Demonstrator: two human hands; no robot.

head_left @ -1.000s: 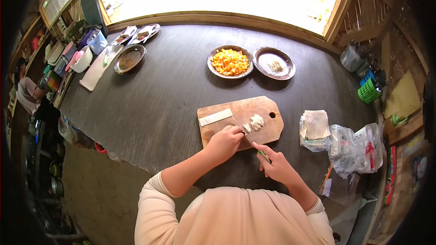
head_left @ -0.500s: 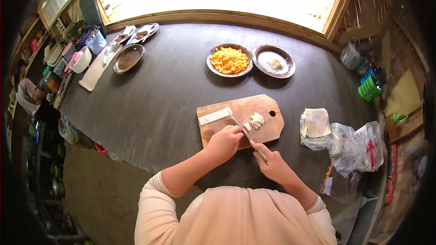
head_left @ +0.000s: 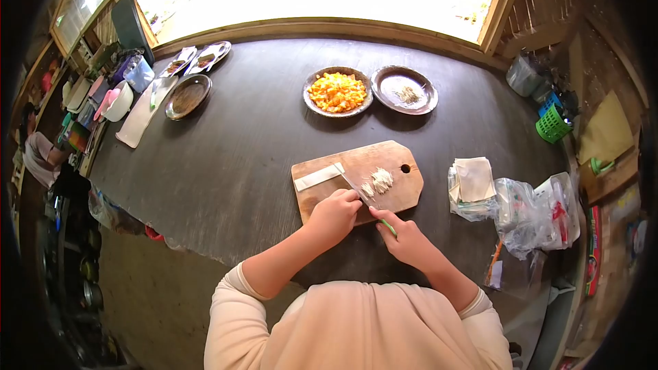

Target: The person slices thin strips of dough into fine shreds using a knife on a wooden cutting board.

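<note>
My right hand [head_left: 404, 241] is wrapped round the green handle of a knife [head_left: 356, 186], whose thin blade slants up and left across the wooden cutting board [head_left: 404, 200]. My left hand [head_left: 334, 215] is at the board's near edge, its bent fingers close together against the blade; whatever lies under the fingertips is hidden. Left of the blade lies a flat, pale white strip [head_left: 318, 177]. To the right of the blade is a small heap of thin whitish shreds [head_left: 381, 180], with a few more scattered beside it.
Behind the board stand a plate of diced orange pieces [head_left: 337, 92] and a plate with a few shreds [head_left: 395, 107]. A stack of pale square sheets [head_left: 473, 177] and plastic bags [head_left: 531, 216] lie to the right. An oval tray [head_left: 188, 97] is far left; another person [head_left: 42, 157] is beyond.
The view has shifted slightly, so the table's things appear a little further left. Both hands keep nearly the same pose at the board, with the knife still in the right one.
</note>
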